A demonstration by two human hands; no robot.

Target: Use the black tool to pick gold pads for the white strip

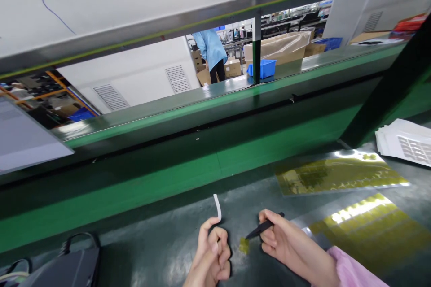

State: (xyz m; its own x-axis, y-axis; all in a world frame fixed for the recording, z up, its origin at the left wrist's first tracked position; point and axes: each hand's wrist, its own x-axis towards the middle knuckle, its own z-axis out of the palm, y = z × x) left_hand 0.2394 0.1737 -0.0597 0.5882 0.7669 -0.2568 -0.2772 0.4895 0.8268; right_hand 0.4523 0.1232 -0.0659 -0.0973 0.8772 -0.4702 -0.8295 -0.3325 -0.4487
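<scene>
My left hand [211, 255] is curled closed at the bottom centre and pinches a thin white strip [217, 206] that curves up from its fingertips. Just to the right, my right hand [286, 244] grips black tweezers [264, 228] with the tip pointing down-left. The tip touches a small yellow-green piece [244, 245] lying on the dark green work surface [161, 242] between the two hands. A pink sleeve [353, 271] covers my right wrist.
Two glossy sheets with yellow film [340, 174] [373, 224] lie to the right, with a stack of white sheets [404, 141] beyond. A dark device with cables [63, 267] sits at bottom left. A green conveyor frame [215, 103] crosses ahead. A person in a blue coat [211, 51] stands far behind.
</scene>
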